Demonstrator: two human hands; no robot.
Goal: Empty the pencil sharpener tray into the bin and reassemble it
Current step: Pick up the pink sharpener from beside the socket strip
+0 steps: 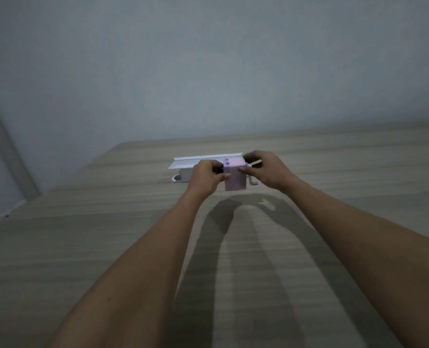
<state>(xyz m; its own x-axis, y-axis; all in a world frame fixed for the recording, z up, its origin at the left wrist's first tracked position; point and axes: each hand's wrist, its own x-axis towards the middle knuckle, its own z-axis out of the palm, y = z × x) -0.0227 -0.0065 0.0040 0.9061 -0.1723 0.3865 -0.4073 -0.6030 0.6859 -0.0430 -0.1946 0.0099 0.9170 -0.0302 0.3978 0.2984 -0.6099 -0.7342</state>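
Two bare forearms, no sleeves in view, left hand (204,177), right hand (266,172) (both ungloved)

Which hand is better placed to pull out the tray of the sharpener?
Probably the left hand: its fingers pinch the dark part at the pink sharpener's left end. The right hand steadies the crank side.

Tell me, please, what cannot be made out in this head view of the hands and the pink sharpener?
- Tray: the left hand covers that side of the pink sharpener, so in or out is unclear.
- Crank: partly hidden by the right hand.
- White bin: its inside is hidden behind its rim and the hands.
- Shavings: too dim and small.
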